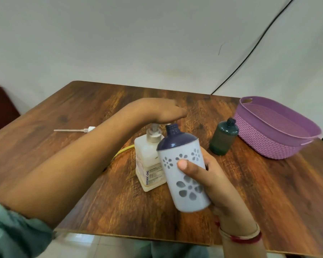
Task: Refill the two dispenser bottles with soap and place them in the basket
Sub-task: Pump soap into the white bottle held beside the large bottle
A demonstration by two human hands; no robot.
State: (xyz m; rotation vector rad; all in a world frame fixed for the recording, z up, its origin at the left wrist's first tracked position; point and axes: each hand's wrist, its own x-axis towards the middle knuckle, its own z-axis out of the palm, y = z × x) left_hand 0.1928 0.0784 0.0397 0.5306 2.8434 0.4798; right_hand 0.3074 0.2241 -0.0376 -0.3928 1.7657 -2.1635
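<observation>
My right hand (pixel 211 179) grips a white dispenser bottle (pixel 185 175) with grey flower cut-outs and a dark blue open neck, tilted left with its mouth under the pump spout. A pale soap pump bottle (pixel 148 164) stands on the table behind it. My left hand (pixel 162 110) lies flat on top of that pump head, pressing it with straight fingers. A dark green dispenser bottle (pixel 223 139) with no pump stands upright to the right. The purple woven basket (pixel 272 144) sits at the far right with nothing seen inside.
A loose white pump head with its long tube (pixel 74 130) lies on the wooden table (pixel 82 112) at the left. A yellow strip (pixel 123 150) shows behind the soap bottle. A black cable (pixel 250 51) runs down the wall. The table's front edge is close to me.
</observation>
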